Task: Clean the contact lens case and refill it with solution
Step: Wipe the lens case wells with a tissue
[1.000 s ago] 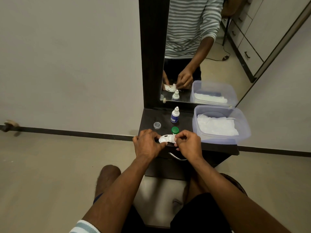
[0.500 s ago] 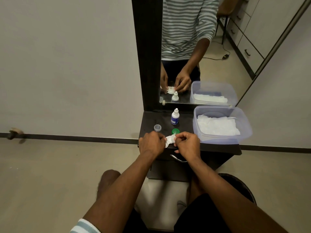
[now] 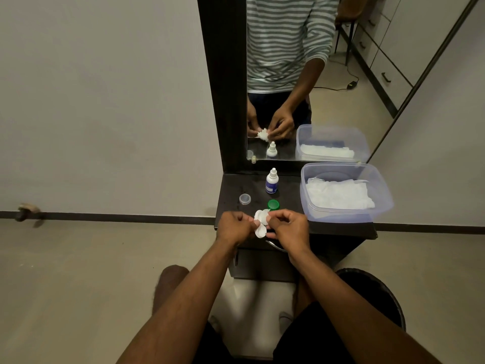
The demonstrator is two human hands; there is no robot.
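Observation:
Both my hands hold the white contact lens case [image 3: 259, 224] over the front edge of the dark vanity top [image 3: 231, 195]. My left hand [image 3: 235, 227] grips its left side. My right hand [image 3: 287, 227] pinches at the case's right side; a white tissue seems to be there, but I cannot tell it apart from the case. A green cap [image 3: 273, 204] lies on the top just behind the case. A clear cap [image 3: 244, 199] lies to the left. The small solution bottle [image 3: 272, 181], white with a blue label, stands upright near the mirror.
A clear plastic tub [image 3: 385, 195] holding white tissues sits at the right of the vanity top. A tall mirror [image 3: 301, 74] behind reflects my hands and the bottle. A drawer handle [image 3: 275, 246] is below the top. A dark bin [image 3: 388, 298] stands on the floor at the right.
The case has turned between my hands from lying sideways to standing roughly on end, and my hands have shifted slightly around it.

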